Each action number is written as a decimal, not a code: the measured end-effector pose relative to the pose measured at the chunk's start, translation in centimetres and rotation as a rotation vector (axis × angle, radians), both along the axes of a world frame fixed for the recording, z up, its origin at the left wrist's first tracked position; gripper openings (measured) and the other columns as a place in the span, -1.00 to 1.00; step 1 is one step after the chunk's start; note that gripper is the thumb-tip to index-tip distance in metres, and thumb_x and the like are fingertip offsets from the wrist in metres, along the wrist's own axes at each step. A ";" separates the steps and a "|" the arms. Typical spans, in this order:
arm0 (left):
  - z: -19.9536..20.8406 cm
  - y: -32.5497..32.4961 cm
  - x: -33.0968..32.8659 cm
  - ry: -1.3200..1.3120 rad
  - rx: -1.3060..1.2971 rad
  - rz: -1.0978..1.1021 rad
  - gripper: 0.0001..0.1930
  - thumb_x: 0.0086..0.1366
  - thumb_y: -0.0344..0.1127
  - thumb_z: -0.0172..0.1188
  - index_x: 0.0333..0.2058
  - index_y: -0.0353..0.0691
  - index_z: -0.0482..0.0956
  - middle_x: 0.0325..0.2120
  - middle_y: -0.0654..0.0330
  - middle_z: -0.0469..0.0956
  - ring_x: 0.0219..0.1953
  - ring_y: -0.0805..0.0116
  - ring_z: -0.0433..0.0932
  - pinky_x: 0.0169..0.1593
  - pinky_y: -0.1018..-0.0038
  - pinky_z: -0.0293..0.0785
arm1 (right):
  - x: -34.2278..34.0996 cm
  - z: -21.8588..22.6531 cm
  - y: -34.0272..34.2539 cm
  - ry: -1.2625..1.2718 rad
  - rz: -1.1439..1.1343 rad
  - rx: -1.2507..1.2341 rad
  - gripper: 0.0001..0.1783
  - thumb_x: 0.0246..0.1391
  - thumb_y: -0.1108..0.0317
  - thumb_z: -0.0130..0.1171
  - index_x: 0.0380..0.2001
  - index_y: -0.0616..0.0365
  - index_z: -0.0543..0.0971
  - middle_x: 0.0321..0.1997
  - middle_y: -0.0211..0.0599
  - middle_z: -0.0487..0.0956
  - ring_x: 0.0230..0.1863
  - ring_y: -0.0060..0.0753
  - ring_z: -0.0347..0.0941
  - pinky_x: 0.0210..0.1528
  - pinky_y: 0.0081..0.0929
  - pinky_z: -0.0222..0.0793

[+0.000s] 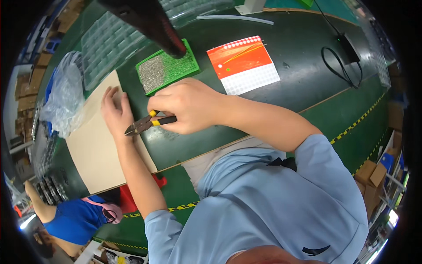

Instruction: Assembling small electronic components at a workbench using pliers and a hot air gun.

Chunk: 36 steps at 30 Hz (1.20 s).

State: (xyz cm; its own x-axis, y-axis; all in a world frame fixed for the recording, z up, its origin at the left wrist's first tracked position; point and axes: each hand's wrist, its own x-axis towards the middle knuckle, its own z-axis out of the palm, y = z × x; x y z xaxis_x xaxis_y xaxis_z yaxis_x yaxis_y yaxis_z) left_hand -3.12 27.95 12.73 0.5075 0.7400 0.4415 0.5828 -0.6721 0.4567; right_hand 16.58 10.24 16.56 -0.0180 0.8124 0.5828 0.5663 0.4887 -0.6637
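Observation:
Diagonal cutters [140,126] with dark jaws and black-and-yellow handles are gripped in my right hand [189,105]. Their jaws point left and reach over my left wrist. My left hand [117,112] is over the right part of a tan cardboard sheet [94,147], its thumb and fingers apart and nothing visible between them. Just beyond my right hand sits a green tray [182,64], its left part filled with small silvery pieces [152,72]. To the right of the tray lies an orange and white sheet of round stickers [246,64] with thin yellow strips [241,54] on it.
A dark arm-like fixture [149,24] hangs over the tray. Clear plastic trays [110,42] and a plastic bag [66,94] lie at the left. A black power adapter [349,48] with its cable is at the right. Another person in blue [81,222] is at lower left.

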 end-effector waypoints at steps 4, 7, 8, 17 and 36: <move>0.3 0.1 0.1 0.018 -0.012 0.003 -0.66 0.34 -0.29 0.23 0.03 -0.31 0.57 0.18 -0.08 0.49 0.22 -0.06 0.44 0.30 0.19 0.31 | 0.0 0.0 0.1 -0.026 -0.023 0.040 -0.79 -0.10 0.39 0.33 -0.35 0.09 0.55 -0.54 -0.36 0.51 -0.50 -0.19 0.52 -0.46 -0.24 0.38; 0.1 -0.3 -0.1 0.027 -0.011 0.035 -0.66 0.34 -0.29 0.23 0.03 -0.32 0.57 0.17 -0.08 0.49 0.22 -0.07 0.44 0.30 0.19 0.31 | -0.1 -0.1 -0.1 -0.034 -0.008 -0.108 -0.76 -0.10 0.38 0.35 -0.31 0.09 0.55 -0.47 -0.32 0.57 -0.42 -0.17 0.57 -0.41 -0.21 0.45; 0.1 -0.3 0.0 0.009 -0.030 0.023 -0.66 0.34 -0.29 0.23 0.03 -0.33 0.57 0.17 -0.08 0.49 0.22 -0.06 0.44 0.30 0.19 0.30 | -0.1 -0.1 -0.1 -0.041 -0.019 -0.106 -0.76 -0.10 0.38 0.35 -0.31 0.09 0.55 -0.47 -0.32 0.57 -0.42 -0.17 0.57 -0.41 -0.21 0.45; 0.4 -0.7 0.0 -0.002 -0.064 0.021 -0.65 0.35 -0.29 0.22 0.05 -0.32 0.55 0.21 -0.06 0.46 0.26 -0.04 0.39 0.33 0.18 0.25 | -0.1 0.1 -0.2 -0.042 -0.030 -0.040 -0.73 -0.13 0.37 0.38 -0.30 0.09 0.58 -0.47 -0.32 0.59 -0.44 -0.17 0.58 -0.40 -0.22 0.46; 0.8 -1.1 0.5 -0.015 -0.052 0.013 -0.67 0.35 -0.31 0.20 0.04 -0.30 0.55 0.21 -0.09 0.45 0.26 -0.07 0.37 0.33 0.15 0.24 | 15.1 2.0 -6.6 0.792 -0.585 -0.051 -0.72 0.26 0.25 0.27 -0.10 0.23 0.57 -0.25 -0.36 0.63 -0.20 -0.59 0.55 -0.08 -0.57 0.45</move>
State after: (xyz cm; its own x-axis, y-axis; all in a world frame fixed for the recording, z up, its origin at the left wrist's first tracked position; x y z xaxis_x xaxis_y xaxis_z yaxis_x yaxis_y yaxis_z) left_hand -2.66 26.89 13.57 0.4915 0.7686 0.4095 0.5843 -0.6397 0.4994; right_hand 31.68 3.65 18.52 0.7752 0.5933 0.2168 0.0920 0.2335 -0.9680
